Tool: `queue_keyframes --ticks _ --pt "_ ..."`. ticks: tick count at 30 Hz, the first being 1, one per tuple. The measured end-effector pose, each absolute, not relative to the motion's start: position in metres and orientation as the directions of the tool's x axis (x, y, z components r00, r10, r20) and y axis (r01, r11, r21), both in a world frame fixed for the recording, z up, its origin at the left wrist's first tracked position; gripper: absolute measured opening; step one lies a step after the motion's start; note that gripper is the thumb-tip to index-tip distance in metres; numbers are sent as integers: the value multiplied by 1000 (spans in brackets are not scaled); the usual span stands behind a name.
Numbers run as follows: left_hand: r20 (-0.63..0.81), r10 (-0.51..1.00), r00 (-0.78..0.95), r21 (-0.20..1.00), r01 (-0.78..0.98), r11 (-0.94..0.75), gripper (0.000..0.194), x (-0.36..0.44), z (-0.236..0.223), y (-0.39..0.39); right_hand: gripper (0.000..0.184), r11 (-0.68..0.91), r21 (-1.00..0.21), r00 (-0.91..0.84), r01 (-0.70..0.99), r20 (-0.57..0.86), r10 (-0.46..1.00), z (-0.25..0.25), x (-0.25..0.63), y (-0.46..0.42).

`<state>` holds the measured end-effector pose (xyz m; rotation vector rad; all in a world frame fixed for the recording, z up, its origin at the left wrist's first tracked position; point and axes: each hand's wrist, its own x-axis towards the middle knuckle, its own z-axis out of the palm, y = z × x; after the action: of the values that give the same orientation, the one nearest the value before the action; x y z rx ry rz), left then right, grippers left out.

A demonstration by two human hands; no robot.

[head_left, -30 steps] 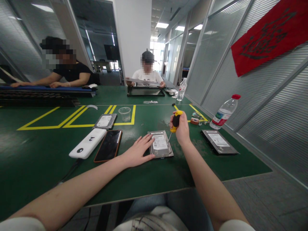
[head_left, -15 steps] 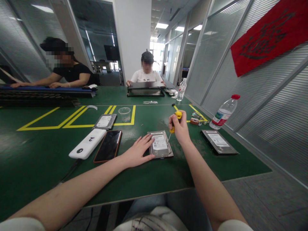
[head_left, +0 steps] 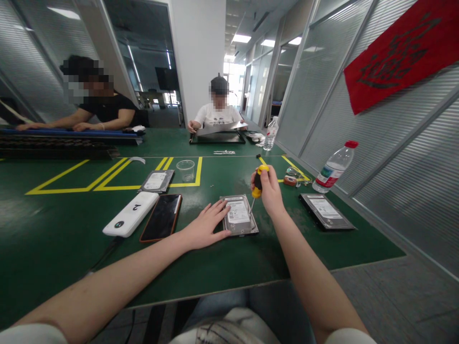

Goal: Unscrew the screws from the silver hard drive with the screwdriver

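Note:
A silver hard drive (head_left: 239,215) lies flat on the green table mat (head_left: 222,258) in front of me. My left hand (head_left: 206,225) rests flat on the drive's left edge, fingers spread. My right hand (head_left: 269,189) is wrapped round a yellow-and-black screwdriver (head_left: 258,179), held nearly upright. Its thin shaft points down to the drive's right edge.
A second hard drive (head_left: 325,210) and a water bottle (head_left: 335,167) lie to the right. A phone (head_left: 161,216), a white power bank (head_left: 131,213), another drive (head_left: 157,180) and a clear cup (head_left: 185,169) sit left. Two people sit at the far side.
My right hand has shifted its grip on the screwdriver handle, turning it in place. The person at the far end has lifted a flat panel. My left hand has stayed still.

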<state>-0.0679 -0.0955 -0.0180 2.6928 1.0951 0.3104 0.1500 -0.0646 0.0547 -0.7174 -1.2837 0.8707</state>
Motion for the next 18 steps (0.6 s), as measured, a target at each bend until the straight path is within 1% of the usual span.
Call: queue_keyframes --ticks 6,10,12,14,16,18 --pt "119 704 700 279 657 -700 79 -69 -19 -95 40 517 -835 98 -190 508 856 53 150 -62" --pt "120 705 699 280 657 -699 79 -69 -20 -95 40 503 -837 132 -215 485 864 49 152 -58" --pt "117 704 700 280 657 -700 79 -69 -19 -95 38 491 -835 126 -250 475 871 47 154 -55" --pt "114 703 702 281 656 -700 79 -68 -18 -95 42 473 -835 98 -281 465 880 46 156 -53" --pt "108 704 702 280 658 -699 79 -68 -17 -95 46 461 -846 86 -269 456 886 46 155 -52" --pt "102 707 700 278 663 -696 79 -67 -17 -95 42 478 -851 106 -217 466 878 47 153 -54"
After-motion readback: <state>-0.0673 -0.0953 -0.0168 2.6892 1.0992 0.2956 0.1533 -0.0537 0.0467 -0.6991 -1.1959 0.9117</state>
